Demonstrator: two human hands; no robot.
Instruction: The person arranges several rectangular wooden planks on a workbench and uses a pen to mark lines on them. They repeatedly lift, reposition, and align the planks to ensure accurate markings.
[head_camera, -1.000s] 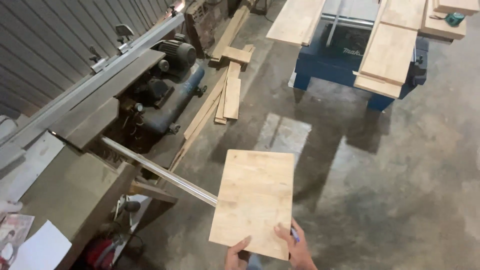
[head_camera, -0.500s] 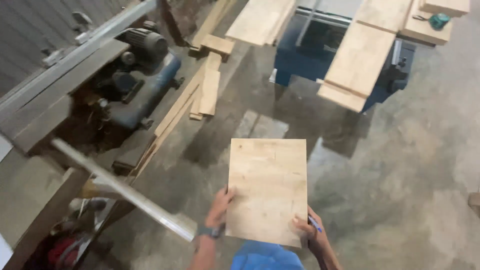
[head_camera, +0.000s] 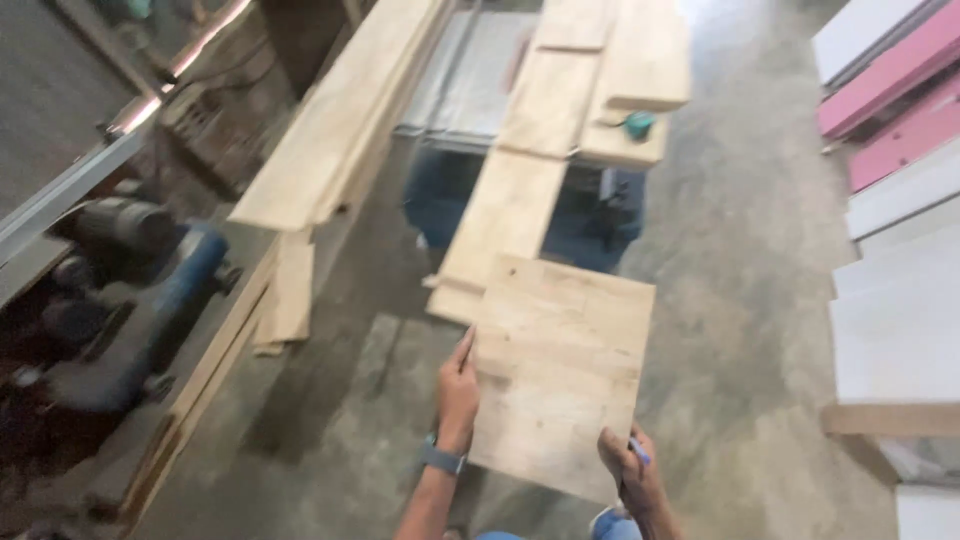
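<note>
A rectangular pale wooden panel (head_camera: 560, 375) is shown carried flat above the concrete floor (head_camera: 740, 300), tilted slightly so that its far corner points towards the saw table ahead. The panel is supported from two sides. The left hand (head_camera: 458, 392) is laid along the left edge, fingers extended up the side and the thumb apparently beneath, so that the board is steadied rather than squeezed; a dark wristwatch (head_camera: 441, 459) is worn on that wrist. The right hand (head_camera: 625, 465) is closed on the near right corner, bearing the weight from below, and a blue pen (head_camera: 640, 452) is pinched in the same hand against the wood. This grip at opposite sides keeps the broad face level and visible to the carrier.

Just beyond the panel, long pale boards (head_camera: 520, 190) are stacked lengthwise on a blue saw table (head_camera: 470, 90), overhanging its near end. A small green tape measure (head_camera: 638, 124) rests on the top board. To the left, more planks (head_camera: 330, 130) lean along a blue compressor (head_camera: 150, 300), blurred by camera motion. At the right edge, white and pink panels (head_camera: 900, 200) are stacked.
</note>
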